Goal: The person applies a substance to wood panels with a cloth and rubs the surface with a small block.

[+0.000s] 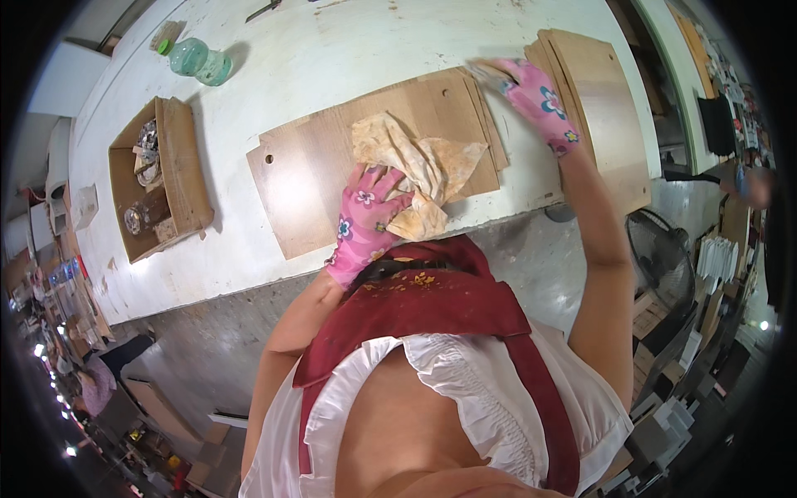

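Observation:
My left hand (365, 217), in a pink flowered glove, presses a crumpled, brown-stained cream cloth (440, 170) against a wood-grain panel (303, 183). Its fingers curl onto the cloth's left side. The panel lies on top of a small fanned stack, with a round hole near its left end and another at its far right. My right hand (527, 95), in a matching glove, reaches out past the far right corner of that stack. Its fingers are stretched and somewhat blurred, with no object visible in them. Whether they touch the panel's corner I cannot tell.
A second stack of wood-grain panels (602, 100) lies at the right of the white worktable (307, 50). An open cardboard box (187, 170) with jars or similar items stands at the left. Behind it lies a green-capped plastic bottle (195, 61). A black fan (660, 249) stands beyond my right arm.

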Demonstrator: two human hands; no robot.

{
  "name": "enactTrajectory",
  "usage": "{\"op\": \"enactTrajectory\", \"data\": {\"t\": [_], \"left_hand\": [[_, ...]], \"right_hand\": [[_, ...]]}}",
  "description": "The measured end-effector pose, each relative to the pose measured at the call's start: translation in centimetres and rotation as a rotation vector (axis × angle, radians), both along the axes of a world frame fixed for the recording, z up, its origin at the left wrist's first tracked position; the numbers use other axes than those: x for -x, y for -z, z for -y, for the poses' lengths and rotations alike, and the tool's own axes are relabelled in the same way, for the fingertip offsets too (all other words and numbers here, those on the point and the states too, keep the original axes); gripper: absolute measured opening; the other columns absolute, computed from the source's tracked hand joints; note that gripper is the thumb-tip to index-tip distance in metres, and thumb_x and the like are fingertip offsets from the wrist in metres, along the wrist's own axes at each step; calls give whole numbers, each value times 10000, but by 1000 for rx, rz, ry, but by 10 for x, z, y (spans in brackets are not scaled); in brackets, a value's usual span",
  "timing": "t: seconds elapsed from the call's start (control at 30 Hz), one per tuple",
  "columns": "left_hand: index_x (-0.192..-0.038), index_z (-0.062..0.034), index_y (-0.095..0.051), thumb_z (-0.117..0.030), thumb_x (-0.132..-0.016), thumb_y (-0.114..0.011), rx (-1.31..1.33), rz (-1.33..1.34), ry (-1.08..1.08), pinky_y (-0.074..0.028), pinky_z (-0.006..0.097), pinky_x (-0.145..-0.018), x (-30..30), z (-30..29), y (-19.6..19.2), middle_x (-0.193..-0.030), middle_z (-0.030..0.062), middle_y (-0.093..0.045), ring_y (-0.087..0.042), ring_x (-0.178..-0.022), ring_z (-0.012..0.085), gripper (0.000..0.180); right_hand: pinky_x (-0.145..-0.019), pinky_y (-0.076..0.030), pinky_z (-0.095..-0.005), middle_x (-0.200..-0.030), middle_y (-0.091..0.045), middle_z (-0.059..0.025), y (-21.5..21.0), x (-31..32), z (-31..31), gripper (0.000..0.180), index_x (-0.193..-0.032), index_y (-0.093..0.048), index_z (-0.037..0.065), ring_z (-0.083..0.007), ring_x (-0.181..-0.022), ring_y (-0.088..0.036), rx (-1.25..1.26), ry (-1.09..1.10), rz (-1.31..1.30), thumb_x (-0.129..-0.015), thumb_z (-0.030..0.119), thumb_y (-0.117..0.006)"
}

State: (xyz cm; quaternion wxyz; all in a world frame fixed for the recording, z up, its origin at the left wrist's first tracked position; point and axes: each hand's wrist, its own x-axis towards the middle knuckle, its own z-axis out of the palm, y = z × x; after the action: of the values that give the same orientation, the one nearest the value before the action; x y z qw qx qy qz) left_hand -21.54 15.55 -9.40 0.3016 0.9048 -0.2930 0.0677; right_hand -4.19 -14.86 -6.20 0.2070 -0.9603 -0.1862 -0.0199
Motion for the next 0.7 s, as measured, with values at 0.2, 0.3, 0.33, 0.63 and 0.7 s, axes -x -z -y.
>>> {"op": "enactTrajectory", "data": {"t": [0.2, 0.3, 0.33, 0.63, 0.7], "left_hand": [[-926, -134, -700, -158, -589, -719, -37, 62, -26, -352, 507, -1003, -2, 4, 3, -1139, 79, -579, -517, -1073, 323, 339], [-870, -118, -704, -147, -648, -696, -4, 70, -29, -367, 494, -973, -2, 8, -4, -1121, 78, -585, -523, -1055, 317, 225], [-863, -117, -705, -148, -651, -694, -11, 76, -29, -369, 492, -969, -2, 8, -5, -1118, 78, -586, -524, -1052, 315, 215], [-867, -112, -710, -182, -692, -684, -63, 104, -70, -366, 493, -989, 2, 7, 5, -1141, 89, -581, -521, -1071, 318, 190], [-883, -116, -710, -195, -709, -684, -91, 128, -54, -365, 491, -998, 0, 6, 6, -1153, 86, -579, -525, -1074, 310, 192]], "right_hand": [[-931, -448, -426, -1190, -537, -192, 25, 33, -54, 404, -1244, -569, 119, -354, -1108, -503, -50, 62, 157, -845, 183, -547], [-955, -428, -424, -1225, -510, -185, 30, 50, -40, 426, -1268, -542, 99, -344, -1141, -465, -60, 74, 94, -854, 201, -543], [-962, -421, -424, -1232, -504, -183, 28, 61, -35, 433, -1277, -534, 101, -343, -1137, -465, -21, 77, 67, -856, 201, -540], [-982, -389, -433, -1248, -492, -147, -3, 221, 15, 481, -1254, -555, 110, -346, -1130, -455, 20, 67, -202, -775, 77, -523], [-985, -385, -436, -1241, -506, -137, -10, 226, 25, 487, -1239, -569, 111, -350, -1123, -464, -25, 95, -225, -757, 58, -529]]}}
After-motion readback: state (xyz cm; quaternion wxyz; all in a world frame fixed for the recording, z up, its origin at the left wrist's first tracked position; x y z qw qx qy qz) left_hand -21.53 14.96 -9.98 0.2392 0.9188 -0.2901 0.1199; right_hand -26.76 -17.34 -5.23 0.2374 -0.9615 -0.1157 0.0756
